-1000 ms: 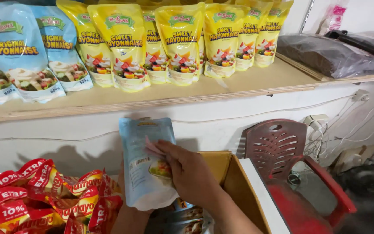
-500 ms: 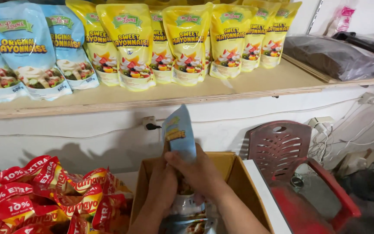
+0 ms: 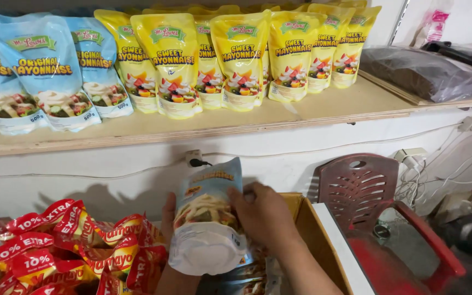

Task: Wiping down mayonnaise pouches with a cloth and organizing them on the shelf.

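Pouch [image 3: 208, 218] of light blue, held upside down over an open cardboard box [image 3: 307, 229]: white flat base lowest, food picture across the middle, orange lettering band above. Surface glossy, slightly creased. Right hand [image 3: 263, 216] grips its right edge, fingers [image 3: 241, 195] curled over the front. Left hand [image 3: 168, 216] behind the left edge, mostly hidden; thumb side pressed to the pouch, grip closed as far as visible. More pouches lie in the box below. Red packets [image 3: 55, 246] heaped at left. Wooden shelf [image 3: 301, 112] above carries blue bags [image 3: 45, 71] and yellow bags [image 3: 236, 57]. Red plastic chair [image 3: 367, 191] at right.
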